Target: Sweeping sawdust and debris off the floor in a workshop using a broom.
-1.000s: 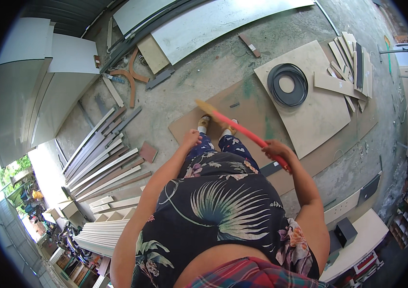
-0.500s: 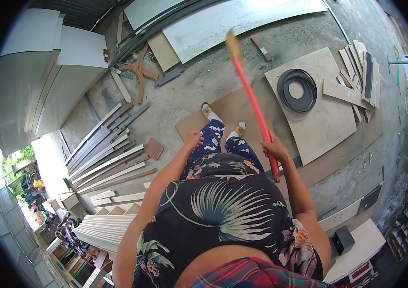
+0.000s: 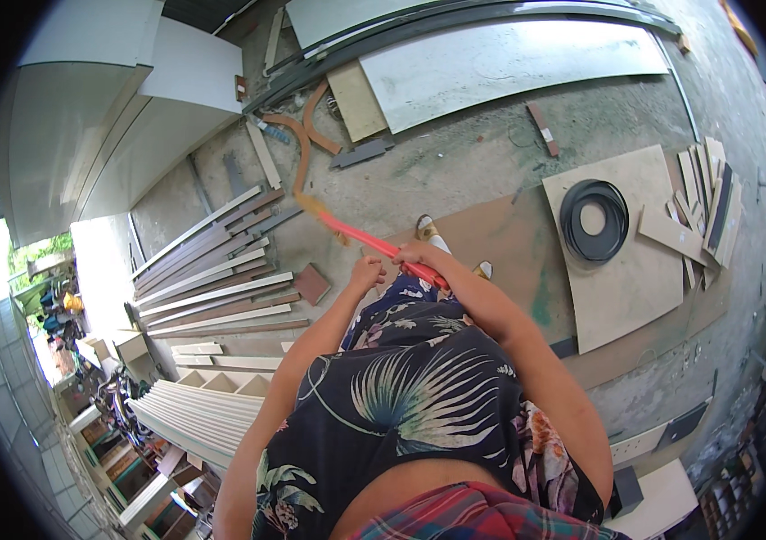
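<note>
The red stick [image 3: 363,237] swung over to my left, its yellowish tip [image 3: 310,205] blurry. My right hand [image 3: 419,256] is wrapped around the near end; left hand [image 3: 368,273] curled just beside it, fingertips hard to see.

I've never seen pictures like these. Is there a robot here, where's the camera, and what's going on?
No robot: just a person's two bare hands. A wide fisheye camera worn on the head looks down, so straight edges bend near the rim. The right hand grips a red stick with a yellowish, blurred end; the left hand is curled close by. On the concrete floor, long strips lie to the left. To the right, a black coil rests on a pale board.
</note>
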Motion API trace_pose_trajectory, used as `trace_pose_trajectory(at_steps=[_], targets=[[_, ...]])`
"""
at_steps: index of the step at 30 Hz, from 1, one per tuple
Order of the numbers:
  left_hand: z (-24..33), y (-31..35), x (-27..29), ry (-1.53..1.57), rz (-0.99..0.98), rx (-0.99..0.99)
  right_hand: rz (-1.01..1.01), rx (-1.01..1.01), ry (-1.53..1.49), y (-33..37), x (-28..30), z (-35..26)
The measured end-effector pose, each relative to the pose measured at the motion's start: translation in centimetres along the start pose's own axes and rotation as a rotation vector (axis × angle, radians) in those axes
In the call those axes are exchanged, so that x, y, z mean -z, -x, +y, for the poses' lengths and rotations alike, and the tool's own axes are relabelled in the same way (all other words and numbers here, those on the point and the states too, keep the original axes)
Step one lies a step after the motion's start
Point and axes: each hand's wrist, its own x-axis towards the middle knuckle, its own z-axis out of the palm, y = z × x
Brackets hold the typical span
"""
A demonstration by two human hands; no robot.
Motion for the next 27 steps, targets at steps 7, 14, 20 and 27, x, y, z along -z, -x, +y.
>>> trace_pose_trajectory(at_steps=[7,14,20,27], targets=[[-0.2,-2.6,4.0,0.06,0.116,0.049,0.401,0.226,-0.58,7.8,8.6,0.5],[1.5,-5.2,4.4,0.067,0.052,0.046,0.807,0.11,-0.944,18.3,14.5,0.4],[2.1,-6.2,5.0,0.096,0.046,0.019,0.949,0.361,-0.77,14.6,8.5,-4.3],[1.1,-6.4,6.3,0.062,0.09,0.097,0.408,0.268,-0.732,9.0,2.4,-13.7]])
